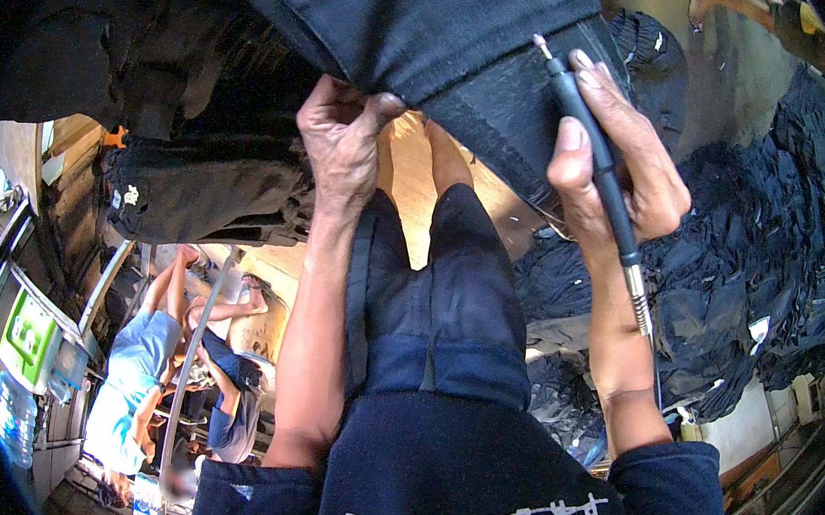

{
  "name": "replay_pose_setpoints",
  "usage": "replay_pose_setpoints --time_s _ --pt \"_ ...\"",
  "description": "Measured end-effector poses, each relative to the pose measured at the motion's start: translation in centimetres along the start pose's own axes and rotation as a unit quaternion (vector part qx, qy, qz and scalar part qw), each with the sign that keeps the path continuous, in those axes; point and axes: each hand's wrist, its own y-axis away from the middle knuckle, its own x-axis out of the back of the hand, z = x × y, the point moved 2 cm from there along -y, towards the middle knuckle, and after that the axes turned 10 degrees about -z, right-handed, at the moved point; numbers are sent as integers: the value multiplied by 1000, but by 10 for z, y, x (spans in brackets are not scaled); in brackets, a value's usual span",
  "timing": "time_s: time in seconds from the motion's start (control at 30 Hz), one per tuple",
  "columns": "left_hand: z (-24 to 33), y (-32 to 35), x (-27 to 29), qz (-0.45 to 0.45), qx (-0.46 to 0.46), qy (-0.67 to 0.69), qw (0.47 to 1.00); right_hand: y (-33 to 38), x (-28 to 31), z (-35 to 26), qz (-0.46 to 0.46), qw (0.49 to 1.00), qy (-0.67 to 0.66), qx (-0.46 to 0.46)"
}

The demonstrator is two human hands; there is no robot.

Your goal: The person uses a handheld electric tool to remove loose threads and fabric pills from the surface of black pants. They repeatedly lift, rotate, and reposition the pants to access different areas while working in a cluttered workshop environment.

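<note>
Dark denim (406,19) is hanging across the top of the view, its lower edge being pinched in the left hand (344,142). Thumb and fingers are closing tight on a fold of the cloth, knuckles facing the camera, grip fully shut on the fabric. Just right of that grip the cloth is running down at a slant, showing a seam and a worn, greyer patch. Right hand (615,168) is wrapping a black pen-shaped rotary tool (584,125), fingers curled shut round the shaft, index finger lying along it near the front. Its small metal tip (542,46) is sitting on or right at the denim, above and right of the left-hand pinch; actual contact too small to tell. Below the right grip a ribbed metal collar and flexible shaft (639,297) are trailing down along the forearm. Between the two forearms, under the held cloth, the person's dark shorts and bare legs are showing over a wooden floor. Right of the tool hand, a big heap of dark jeans (789,264) is lying well apart. Left of the pinch, more dark garments (206,188) are hanging nearby. Far below left, two other people (138,370) are sitting, one in a light blue shirt, next to a water bottle (15,418).
</note>
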Motion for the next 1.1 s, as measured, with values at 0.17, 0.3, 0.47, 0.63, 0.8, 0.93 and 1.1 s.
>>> replay_pose_setpoints --time_s 0.17,0.3,0.47,0.63,0.8,0.93,1.1 --pt "-25 -1 -7 19 33 93 995 1 -9 9 -30 998 -4 56" --pt "-29 -1 -8 23 53 69 996 5 -9 9 -76 994 -33 65" --pt "-29 -1 -4 0 40 90 995 4 -9 4 -107 990 -41 86" --pt "-33 -2 -3 -4 12 138 990 4 -12 4 -96 991 -37 82" --pt "-34 -2 -3 -26 0 147 989 6 -11 7 -77 994 -25 75" --pt "-34 -2 -3 -44 -4 160 986 6 -10 9 -58 996 -18 67" --pt "-34 -2 -2 -41 3 167 985 6 -9 10 -52 997 -13 63"
